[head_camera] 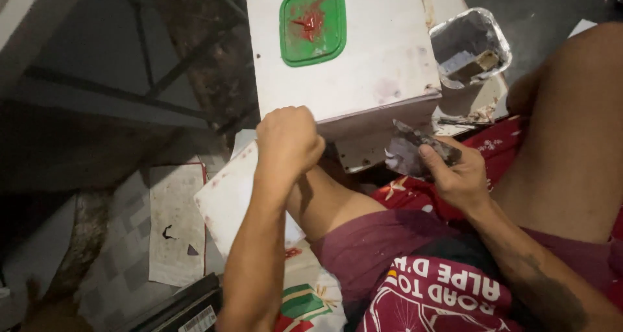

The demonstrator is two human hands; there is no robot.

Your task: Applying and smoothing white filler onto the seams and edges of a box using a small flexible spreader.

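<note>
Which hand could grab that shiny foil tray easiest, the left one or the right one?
Probably the right hand. It sits on the same side as the foil tray, though it holds a dark scrap. The left hand is fisted against the white board, farther away.

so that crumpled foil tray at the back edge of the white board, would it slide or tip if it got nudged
The foil tray looks thin and crumpled, so it is probably light and would likely slide or dent at a small push. It sits at the corner of the white board, partly past the edge it seems, so it may tip off. The small block inside adds only a little steadying weight.
</note>
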